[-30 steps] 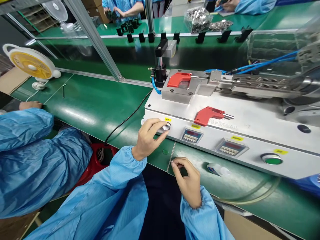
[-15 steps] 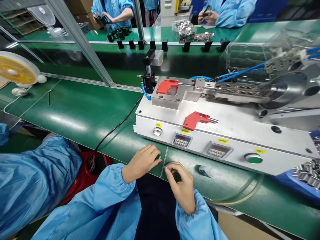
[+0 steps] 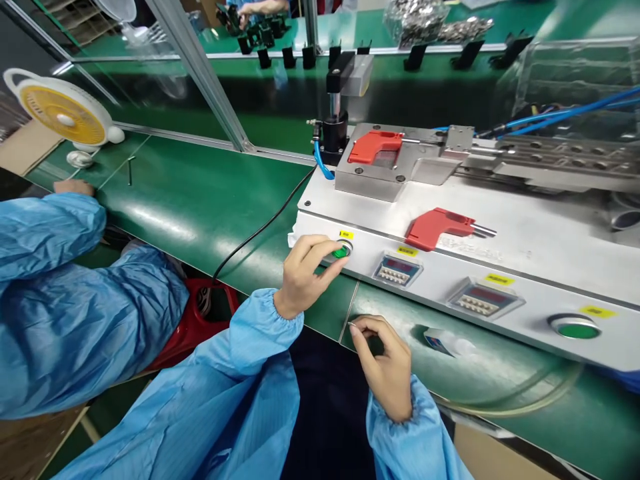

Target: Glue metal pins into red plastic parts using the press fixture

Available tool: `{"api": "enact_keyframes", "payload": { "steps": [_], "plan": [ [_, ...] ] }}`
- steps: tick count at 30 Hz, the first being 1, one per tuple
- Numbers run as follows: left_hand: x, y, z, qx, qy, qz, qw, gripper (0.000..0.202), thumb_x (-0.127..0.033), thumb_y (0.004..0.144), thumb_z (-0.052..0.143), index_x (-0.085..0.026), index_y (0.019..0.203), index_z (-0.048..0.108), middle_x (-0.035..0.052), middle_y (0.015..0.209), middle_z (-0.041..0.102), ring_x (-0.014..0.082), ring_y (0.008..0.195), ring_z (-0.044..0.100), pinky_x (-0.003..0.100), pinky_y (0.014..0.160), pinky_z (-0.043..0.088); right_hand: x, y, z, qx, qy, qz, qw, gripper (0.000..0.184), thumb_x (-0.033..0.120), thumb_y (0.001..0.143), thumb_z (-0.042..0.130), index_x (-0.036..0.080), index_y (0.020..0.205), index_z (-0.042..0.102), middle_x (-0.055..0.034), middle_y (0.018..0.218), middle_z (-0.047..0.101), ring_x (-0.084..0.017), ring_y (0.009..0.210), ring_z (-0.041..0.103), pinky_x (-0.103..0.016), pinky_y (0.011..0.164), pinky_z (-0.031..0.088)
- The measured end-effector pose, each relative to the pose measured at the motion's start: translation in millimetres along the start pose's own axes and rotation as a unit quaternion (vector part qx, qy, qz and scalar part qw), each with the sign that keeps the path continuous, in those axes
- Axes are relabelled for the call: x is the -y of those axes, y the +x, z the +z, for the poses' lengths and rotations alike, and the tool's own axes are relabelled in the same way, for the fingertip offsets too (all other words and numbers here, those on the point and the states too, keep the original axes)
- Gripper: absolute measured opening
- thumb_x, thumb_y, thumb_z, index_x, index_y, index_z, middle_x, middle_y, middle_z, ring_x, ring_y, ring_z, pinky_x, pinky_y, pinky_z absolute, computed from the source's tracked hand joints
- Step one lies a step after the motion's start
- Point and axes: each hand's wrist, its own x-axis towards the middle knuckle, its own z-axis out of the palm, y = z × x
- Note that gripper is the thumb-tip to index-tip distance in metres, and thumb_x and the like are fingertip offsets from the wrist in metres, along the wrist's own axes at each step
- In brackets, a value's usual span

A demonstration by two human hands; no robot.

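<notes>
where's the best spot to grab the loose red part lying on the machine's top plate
Grip the loose red part across its wide red body at the left end, coming straight down from above. It lies flat on the machine's top plate with its thin metal pin pointing right; the pin looks too slim for the fingers.

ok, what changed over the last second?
The left hand dropped from the panel button to the green belt, then came back up; its fingers sit on the button again, which now shows green instead of silver. The right hand stayed on the belt edge; both red parts unmoved.
</notes>
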Motion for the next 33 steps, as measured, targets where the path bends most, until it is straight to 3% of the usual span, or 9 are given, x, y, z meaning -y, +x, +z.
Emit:
{"api": "enact_keyframes", "payload": {
  "steps": [14, 25, 30, 33],
  "plan": [
    [6.6, -2.2, 7.3, -0.031, -0.002, 0.021, 0.999, 0.016, -0.023, 0.097, 0.077, -0.019, 0.112, 0.072, 0.0025, 0.095, 0.066, 0.0141, 0.082, 0.068, 0.025, 0.074, 0.060, 1.9, 1.3, 0.3, 0.000, 0.013, -0.006, 1.000, 0.014, 0.011, 0.098, 0.066, 0.022, 0.089, 0.064, -0.0012, 0.082, 0.068, -0.015, 0.072, 0.064, -0.026, 0.068, 0.053],
    [6.5, -3.6, 6.4, -0.017, 0.003, 0.022, 1.000, 0.006, -0.025, 0.103, 0.069, -0.021, 0.103, 0.074, 0.0027, 0.096, 0.066, 0.0135, 0.084, 0.068, 0.026, 0.075, 0.061, 3.9, 2.2, -0.4, 0.002, 0.004, 0.004, 1.000, 0.013, 0.018, 0.100, 0.065, 0.021, 0.087, 0.065, -0.0031, 0.080, 0.069, -0.017, 0.071, 0.065, -0.029, 0.067, 0.055],
    [8.8, -3.5, 4.1, 0.000, -0.038, 0.029, 0.999, 0.011, -0.018, 0.101, 0.070, -0.021, 0.111, 0.072, 0.0042, 0.103, 0.066, 0.0145, 0.089, 0.069, 0.028, 0.081, 0.062, 2.9, 1.4, 0.1, -0.003, 0.011, 0.007, 1.000, 0.012, 0.019, 0.100, 0.065, 0.021, 0.088, 0.065, -0.0029, 0.080, 0.069, -0.017, 0.071, 0.065, -0.029, 0.067, 0.055],
    [9.8, -1.2, 1.7, 0.004, -0.027, 0.021, 0.999, 0.017, -0.023, 0.100, 0.072, -0.020, 0.117, 0.071, 0.0058, 0.103, 0.067, 0.0180, 0.095, 0.070, 0.030, 0.084, 0.063, 3.1, 1.1, 0.2, 0.000, 0.008, 0.019, 1.000, 0.013, 0.022, 0.101, 0.065, 0.022, 0.087, 0.065, -0.0038, 0.080, 0.069, -0.018, 0.072, 0.065, -0.030, 0.068, 0.055]
  ]
}}
